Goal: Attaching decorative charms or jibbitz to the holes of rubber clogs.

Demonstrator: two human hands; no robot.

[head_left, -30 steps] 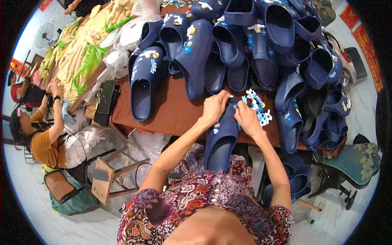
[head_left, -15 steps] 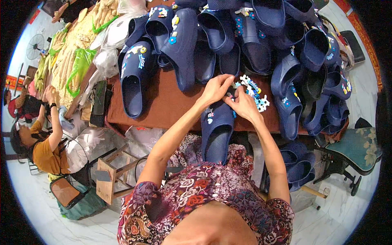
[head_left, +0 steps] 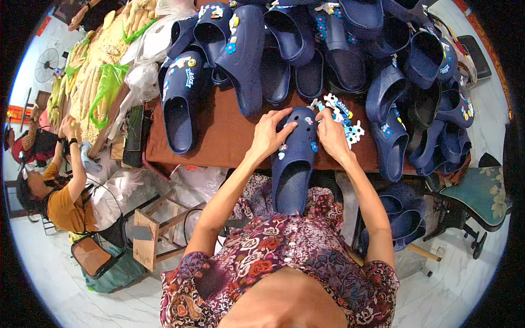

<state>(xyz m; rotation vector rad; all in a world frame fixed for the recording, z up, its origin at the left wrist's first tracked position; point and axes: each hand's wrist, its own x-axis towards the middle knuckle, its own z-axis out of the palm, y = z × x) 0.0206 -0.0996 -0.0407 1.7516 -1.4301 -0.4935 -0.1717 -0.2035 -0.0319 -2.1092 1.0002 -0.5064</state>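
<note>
A navy blue clog [head_left: 293, 183] points away from me, its heel against my lap and its toe over the table edge. Small charms, among them a pink-and-white round one and a blue flower, sit on its perforated upper. Along the toe's left side, my left hand [head_left: 269, 135] grips the clog, thumb on top. My right hand [head_left: 332, 134] is just right of the toe with its fingers pinched together; whatever is between the fingertips is too small to make out. Beside it lies a pile of white, blue and yellow charms [head_left: 354, 131], partly behind the fingers.
Several navy clogs [head_left: 240, 60] with charms crowd the far and right parts of the brown-covered table [head_left: 219, 136]. More clogs [head_left: 402, 218] sit below the table at right. A wooden stool [head_left: 146, 240], a green chair [head_left: 476, 197] and another person [head_left: 71, 205] are around me.
My hands have parted from over the clog's toe, uncovering the upper. The left shifted left along the clog; the right drew slightly away, beside the charms.
</note>
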